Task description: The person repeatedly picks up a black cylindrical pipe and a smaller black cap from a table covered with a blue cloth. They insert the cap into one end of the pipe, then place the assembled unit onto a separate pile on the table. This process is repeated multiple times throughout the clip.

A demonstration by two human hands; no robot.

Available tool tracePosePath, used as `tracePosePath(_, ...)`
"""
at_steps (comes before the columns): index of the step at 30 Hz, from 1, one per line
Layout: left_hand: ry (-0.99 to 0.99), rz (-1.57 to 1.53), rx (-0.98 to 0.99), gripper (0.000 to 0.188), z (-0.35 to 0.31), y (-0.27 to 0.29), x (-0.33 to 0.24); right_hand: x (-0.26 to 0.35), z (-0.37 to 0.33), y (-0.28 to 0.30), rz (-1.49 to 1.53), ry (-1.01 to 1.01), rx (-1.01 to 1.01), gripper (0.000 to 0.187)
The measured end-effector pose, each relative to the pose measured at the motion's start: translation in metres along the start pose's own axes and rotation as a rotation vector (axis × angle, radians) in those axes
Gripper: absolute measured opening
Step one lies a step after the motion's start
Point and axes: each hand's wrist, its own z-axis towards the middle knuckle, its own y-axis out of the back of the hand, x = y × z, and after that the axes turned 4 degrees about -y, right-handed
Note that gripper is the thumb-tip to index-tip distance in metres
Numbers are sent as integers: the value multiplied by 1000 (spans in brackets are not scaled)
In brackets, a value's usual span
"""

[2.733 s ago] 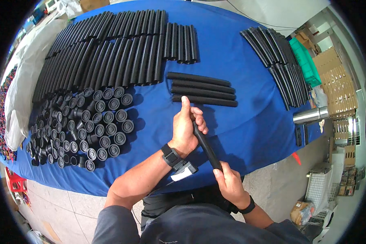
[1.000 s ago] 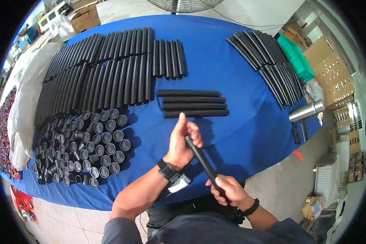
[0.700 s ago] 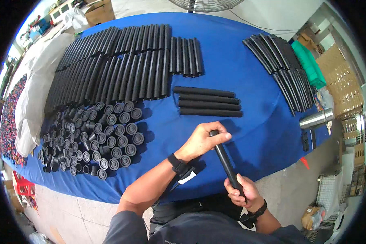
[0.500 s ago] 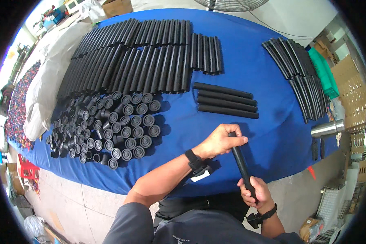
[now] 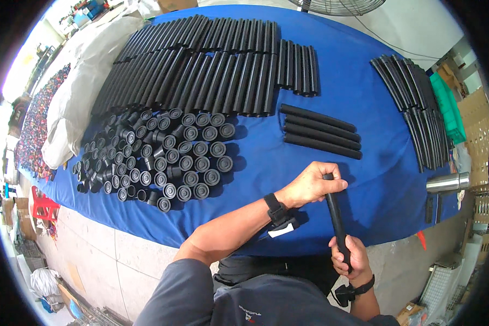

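Observation:
A black tube (image 5: 337, 220) slants between my hands over the near edge of the blue-covered table. My left hand (image 5: 314, 185) is closed round its upper end, the thumb lying across it. Around its lower part my right hand (image 5: 352, 257) is wrapped, with the palm partly turned up. Several similar black tubes (image 5: 321, 130) lie side by side just beyond my left hand. To the left spreads a heap of round black caps (image 5: 201, 163) with ringed faces, most of them facing up.
Rows of black tubes (image 5: 212, 76) fill the far left, with more tubes (image 5: 413, 103) at right beside a green crate (image 5: 448, 108). A metal cylinder (image 5: 447, 183) lies near the right edge. White sheeting (image 5: 87, 87) covers the left side; a red stool (image 5: 43, 207) stands below.
The whole scene has shifted rightward in the picture as my view turned. Both hands keep the same hold on the tube.

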Motion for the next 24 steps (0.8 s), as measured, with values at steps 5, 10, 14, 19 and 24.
tracePosePath(5, 66, 180, 13, 30, 2, 3, -8, 11, -5, -19, -252, 30, -199, 39)
tracePosePath(10, -87, 292, -80, 27, 10, 8, 10, 5, 2, -24, -1057, 416, -505, 34)
tracePosePath(14, -102, 74, -48, 24, 4, 11, 6, 7, -7, -14, -82, 119, 19, 48)
tracePosePath(19, -42, 109, -53, 21, 6, 8, 1, 6, -11, -13, -269, 48, -131, 40)
tracePosePath(24, 2, -38, -88, 16, 3, 8, -7, 6, -13, -26, -121, 116, -132, 50)
